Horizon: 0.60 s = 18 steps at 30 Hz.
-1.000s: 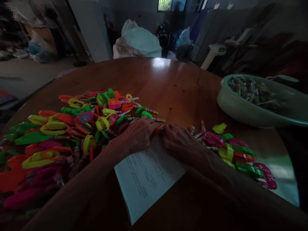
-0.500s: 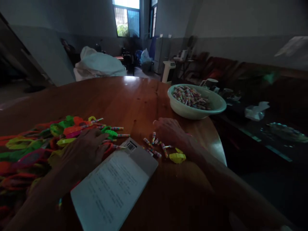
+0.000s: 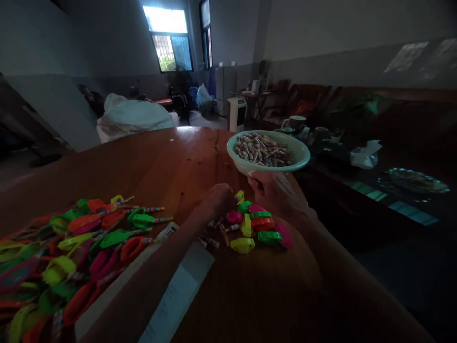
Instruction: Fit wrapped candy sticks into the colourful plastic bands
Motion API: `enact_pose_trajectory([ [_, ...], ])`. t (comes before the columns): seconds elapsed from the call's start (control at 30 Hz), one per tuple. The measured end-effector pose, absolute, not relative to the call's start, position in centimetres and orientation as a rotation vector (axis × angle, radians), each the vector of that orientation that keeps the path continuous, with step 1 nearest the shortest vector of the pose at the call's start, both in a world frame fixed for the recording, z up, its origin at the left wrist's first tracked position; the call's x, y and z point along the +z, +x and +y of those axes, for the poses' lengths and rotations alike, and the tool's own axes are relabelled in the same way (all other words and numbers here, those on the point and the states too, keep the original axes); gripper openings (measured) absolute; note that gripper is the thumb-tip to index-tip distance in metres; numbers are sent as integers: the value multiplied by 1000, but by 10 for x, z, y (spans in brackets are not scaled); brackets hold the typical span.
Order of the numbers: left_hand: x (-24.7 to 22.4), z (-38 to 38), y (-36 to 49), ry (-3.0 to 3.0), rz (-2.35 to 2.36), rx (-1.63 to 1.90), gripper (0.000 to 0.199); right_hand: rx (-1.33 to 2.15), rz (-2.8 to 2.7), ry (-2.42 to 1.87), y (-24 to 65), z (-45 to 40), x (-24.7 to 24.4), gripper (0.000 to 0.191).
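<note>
A pale green basin (image 3: 303,155) full of small wrapped candy rolls (image 3: 262,150) stands near the table's right edge. My right hand (image 3: 273,190) is at its near rim, fingers curled; what they hold, if anything, is hidden. To its left, my left hand (image 3: 219,197) is closed above a few candy rolls (image 3: 223,234), its contents hidden too. Below and between the hands lie several bright plastic pieces (image 3: 262,224) in yellow, green, pink and orange. On the left, a large heap of coloured rings (image 3: 102,238) has candy rolls attached. A white booklet (image 3: 178,286) lies partly under my left forearm.
The round wooden table (image 3: 143,166) fills the foreground. Beyond its far edge sits a white sack (image 3: 134,116). To the right, a dark low table holds a glass dish (image 3: 414,181), a tissue pack (image 3: 366,155) and a mug (image 3: 296,122).
My left hand has left the heap and moved right, across the booklet. My right hand has moved to the basin's rim. More coloured plastic pieces now show between the hands. The view has shifted.
</note>
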<state>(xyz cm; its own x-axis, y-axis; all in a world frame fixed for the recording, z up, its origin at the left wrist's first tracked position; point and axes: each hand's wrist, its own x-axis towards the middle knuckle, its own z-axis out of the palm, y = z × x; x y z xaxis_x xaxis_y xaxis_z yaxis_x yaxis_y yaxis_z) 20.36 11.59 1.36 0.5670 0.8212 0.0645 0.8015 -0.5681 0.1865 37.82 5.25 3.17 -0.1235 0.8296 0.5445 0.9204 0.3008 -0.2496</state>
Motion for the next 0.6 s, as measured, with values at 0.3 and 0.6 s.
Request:
enact_pose_trajectory([
  [0.3, 21, 134, 197, 2616, 1375, 303, 24, -10, -2021, -1429, 371, 38, 9, 24],
  [0.6, 36, 64, 35, 2825, 1473, 410, 11, 94, -2521, -1417, 320, 85, 1, 27],
])
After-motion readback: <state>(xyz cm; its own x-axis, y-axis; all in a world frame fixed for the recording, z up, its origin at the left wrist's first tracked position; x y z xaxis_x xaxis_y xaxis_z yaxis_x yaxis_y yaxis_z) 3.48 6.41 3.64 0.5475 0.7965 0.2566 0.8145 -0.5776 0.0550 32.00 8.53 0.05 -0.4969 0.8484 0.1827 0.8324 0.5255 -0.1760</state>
